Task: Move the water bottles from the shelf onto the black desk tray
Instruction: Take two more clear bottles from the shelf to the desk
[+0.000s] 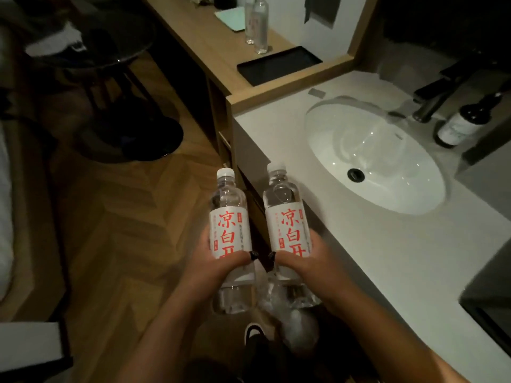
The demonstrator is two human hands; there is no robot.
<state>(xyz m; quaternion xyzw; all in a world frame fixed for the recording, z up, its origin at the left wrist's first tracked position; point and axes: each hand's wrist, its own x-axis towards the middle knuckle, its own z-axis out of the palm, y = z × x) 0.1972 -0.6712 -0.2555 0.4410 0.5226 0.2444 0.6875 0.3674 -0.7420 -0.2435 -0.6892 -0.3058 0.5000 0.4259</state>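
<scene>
Left hand: the left hand [218, 268] is wrapped around the lower half of a clear plastic water bottle with a white label and red characters [230, 233], thumb across the front so the bottle stays upright.
Right hand: the right hand [307, 268] grips a second clear, red-lettered water bottle [290, 230] the same way; the two bottles stand side by side, close but apart, caps up, probably so both go in one trip.
Below the hands: herringbone wooden floor [132, 230]; the shelf the bottles come from is not clearly in view.
Right side: a pale stone vanity top with an oval white sink [359, 194] and a dark pump bottle [459, 123] near the tap.
Further off: the flat black rectangular tray [279, 66] lies on the light wooden bench [210, 42], with nothing on it.
Beyond the tray: two more clear bottles [258, 23] stand on the bench just past it, not on it.
Stage: carrying, as I judge; both held bottles are well apart from the tray.
</scene>
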